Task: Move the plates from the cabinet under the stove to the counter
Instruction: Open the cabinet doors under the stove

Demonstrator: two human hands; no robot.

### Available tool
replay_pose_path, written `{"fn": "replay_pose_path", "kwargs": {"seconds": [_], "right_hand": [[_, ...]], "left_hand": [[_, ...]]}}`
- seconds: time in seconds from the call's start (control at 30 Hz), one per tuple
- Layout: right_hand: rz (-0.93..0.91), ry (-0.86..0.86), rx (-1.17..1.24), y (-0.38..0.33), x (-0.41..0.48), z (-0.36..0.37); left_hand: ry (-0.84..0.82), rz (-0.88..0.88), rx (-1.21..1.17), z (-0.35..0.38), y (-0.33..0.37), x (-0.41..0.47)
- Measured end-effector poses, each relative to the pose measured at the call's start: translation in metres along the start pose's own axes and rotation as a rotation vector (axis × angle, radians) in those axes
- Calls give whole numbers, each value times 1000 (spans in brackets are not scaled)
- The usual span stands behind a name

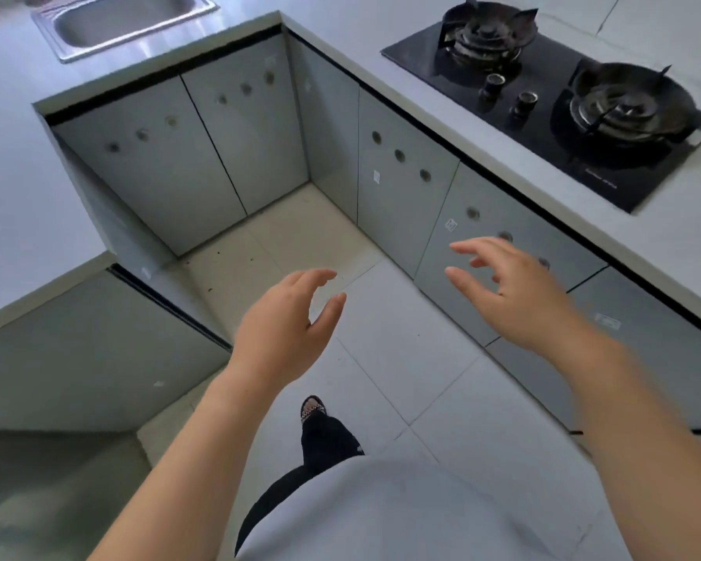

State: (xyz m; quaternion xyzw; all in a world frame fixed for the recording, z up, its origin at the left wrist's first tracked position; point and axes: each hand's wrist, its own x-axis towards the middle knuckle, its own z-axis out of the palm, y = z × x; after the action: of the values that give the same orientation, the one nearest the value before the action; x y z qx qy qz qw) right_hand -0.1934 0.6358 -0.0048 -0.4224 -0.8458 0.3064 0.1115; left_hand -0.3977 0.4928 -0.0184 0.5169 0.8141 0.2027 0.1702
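Cabinet doors (405, 204) under stove (543, 127) shut, inside hidden; contents cannot tell. Right hand (514, 293) motion-blurred, covering part of door holes (504, 236). Forearms (179, 459) cut off by bottom edge, right one by right edge too. Sink (138, 32) cut off by top edge. Stickers (451, 225) on doors and lettering (601, 178) on stove front too small to read. Shoe (312, 410) shows; legs mostly hidden behind shirt (401, 512).

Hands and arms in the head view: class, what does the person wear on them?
Nothing visible: the left hand and right hand are ungloved, without ring, watch or bracelet; both forearms are bare, no sleeve in view.
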Motion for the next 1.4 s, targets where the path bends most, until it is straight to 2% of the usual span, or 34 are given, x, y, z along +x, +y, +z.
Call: {"fn": "replay_pose_path", "kwargs": {"seconds": [0.27,0.5,0.7,1.0,1.17,1.4], "right_hand": [[202,97,25,-22,66,8],[350,192,12,-5,86,-8],[376,255,57,25,122,-22],[348,192,164,62,212,-33],[350,164,177,70,249,-35],[465,210,134,64,276,-28]], "left_hand": [[-110,259,43,-31,-13,134],[-185,410,-11,-16,19,202],[-255,442,35,-2,43,252],[-251,457,187,-11,77,337],[-285,462,207,-4,73,372],[-398,556,170,7,59,425]]}}
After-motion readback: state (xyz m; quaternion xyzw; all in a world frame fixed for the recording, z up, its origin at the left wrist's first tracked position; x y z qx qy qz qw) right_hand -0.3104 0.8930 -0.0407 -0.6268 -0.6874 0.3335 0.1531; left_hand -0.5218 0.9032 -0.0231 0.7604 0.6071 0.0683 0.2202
